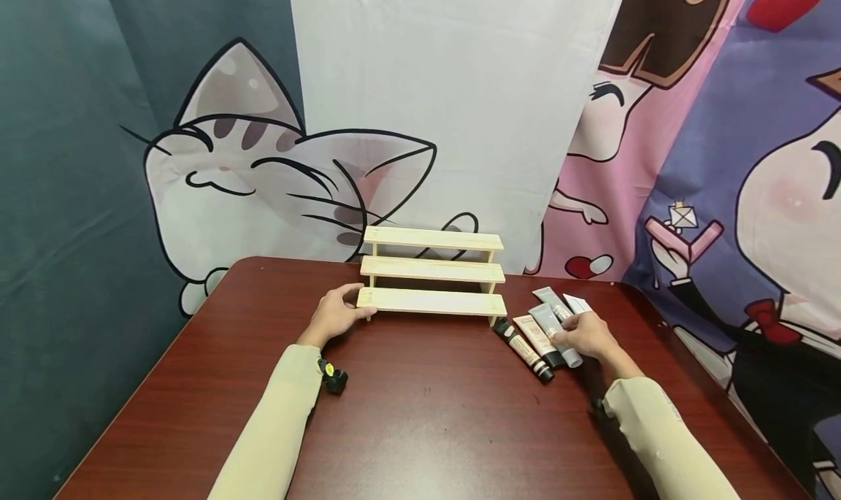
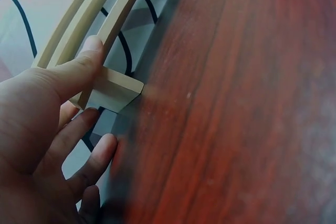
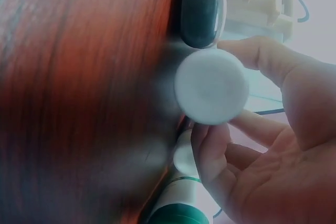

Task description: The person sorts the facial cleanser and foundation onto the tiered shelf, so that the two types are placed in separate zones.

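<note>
A pale three-tier wooden rack [image 1: 431,301] stands near the table's back edge. My left hand [image 1: 333,314] grips the left end of its lowest step, thumb on top, as the left wrist view [image 2: 79,72] also shows. On the right, my right hand [image 1: 589,335] pinches a grey squeeze tube [image 1: 550,323] between thumb and fingers; its round pale cap [image 3: 211,86] faces the right wrist camera. Beside it lie a beige tube with a black cap [image 1: 535,336] and a black tube [image 1: 522,349]. Another grey tube [image 1: 550,299] and a white tube [image 1: 577,304] lie behind, partly hidden by the hand.
The dark red wooden table [image 1: 420,412] reaches to a cartoon-printed cloth backdrop [image 1: 460,106] behind the rack. A green-capped tube [image 3: 179,214] shows low in the right wrist view. A small black device [image 1: 333,378] sits at my left wrist.
</note>
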`<state>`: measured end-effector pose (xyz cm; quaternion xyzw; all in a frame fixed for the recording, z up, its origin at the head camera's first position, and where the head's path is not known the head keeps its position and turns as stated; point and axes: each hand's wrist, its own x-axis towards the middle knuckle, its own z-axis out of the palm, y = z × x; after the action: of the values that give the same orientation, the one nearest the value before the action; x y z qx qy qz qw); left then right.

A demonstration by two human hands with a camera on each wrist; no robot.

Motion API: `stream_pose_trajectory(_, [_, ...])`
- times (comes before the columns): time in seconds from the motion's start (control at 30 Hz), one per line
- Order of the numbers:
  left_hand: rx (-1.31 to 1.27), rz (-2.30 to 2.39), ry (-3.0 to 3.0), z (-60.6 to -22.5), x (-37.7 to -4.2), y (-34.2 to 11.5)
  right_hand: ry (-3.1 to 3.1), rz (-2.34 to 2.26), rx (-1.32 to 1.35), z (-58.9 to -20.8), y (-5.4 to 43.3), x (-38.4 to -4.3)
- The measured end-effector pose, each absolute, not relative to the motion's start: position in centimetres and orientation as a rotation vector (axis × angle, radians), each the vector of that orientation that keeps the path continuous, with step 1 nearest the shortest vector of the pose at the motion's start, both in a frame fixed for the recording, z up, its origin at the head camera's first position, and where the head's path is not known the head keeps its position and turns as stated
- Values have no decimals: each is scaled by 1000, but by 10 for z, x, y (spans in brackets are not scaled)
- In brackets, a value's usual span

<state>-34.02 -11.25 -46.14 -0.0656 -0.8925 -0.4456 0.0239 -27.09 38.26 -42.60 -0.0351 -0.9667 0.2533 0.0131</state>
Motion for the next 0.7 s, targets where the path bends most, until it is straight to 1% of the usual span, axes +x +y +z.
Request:
stream_pose_trajectory(0.2, [-222, -1432, -2739, -465, -342, -115, -2971, 796, -57, -428, 384, -271])
stream_pose_trajectory(0.7, [-241, -1461, -2690, -471, -344, -115, -2835, 902, -72, -426, 388, -264])
